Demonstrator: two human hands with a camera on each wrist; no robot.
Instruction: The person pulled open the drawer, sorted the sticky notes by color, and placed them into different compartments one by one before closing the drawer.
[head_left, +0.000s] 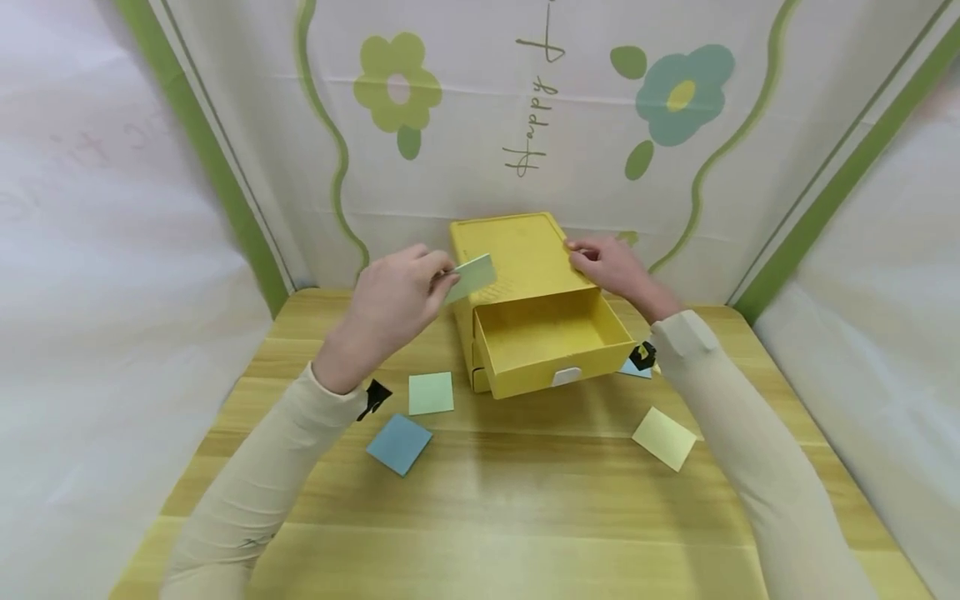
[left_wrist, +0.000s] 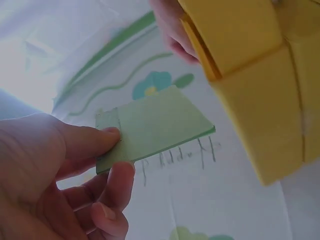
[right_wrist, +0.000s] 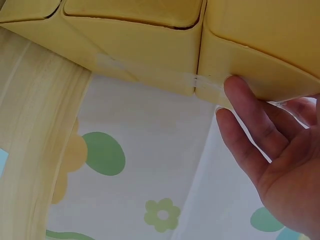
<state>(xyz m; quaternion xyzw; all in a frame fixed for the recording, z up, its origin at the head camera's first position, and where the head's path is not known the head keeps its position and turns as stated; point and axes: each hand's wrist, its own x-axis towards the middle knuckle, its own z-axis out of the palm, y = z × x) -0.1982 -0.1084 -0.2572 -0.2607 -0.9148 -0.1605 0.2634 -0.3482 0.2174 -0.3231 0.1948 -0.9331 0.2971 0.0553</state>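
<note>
We list first one yellow plastic drawer unit [head_left: 517,246], standing at the back of a light wood-grain table [head_left: 480,517]. Its top drawer [head_left: 525,383], fitted with a white tab handle [head_left: 566,377], is pulled well out; we see a bare interior.

Item: one pale green, thin square paper pad [left_wrist: 160,122], pinched by the left hand [head_left: 397,292] between thumb and fingers, held in the air near the unit's left side, apart from it.

Item: the right hand [head_left: 611,262], fingers loosely extended and slightly bent, tips touching the unit at its upper right edge.

On the table, left of the drawer, we count a second pale green square pad [head_left: 431,393] and, just in front of it, a blue square pad [head_left: 400,444]. To the right lies a pale yellow square pad [head_left: 664,438]; behind it, a light blue piece [head_left: 636,369] is partly hidden by the drawer.

Backdrop: one white cloth [head_left: 450,187], printed with green and blue-green flowers and dark lettering.
</note>
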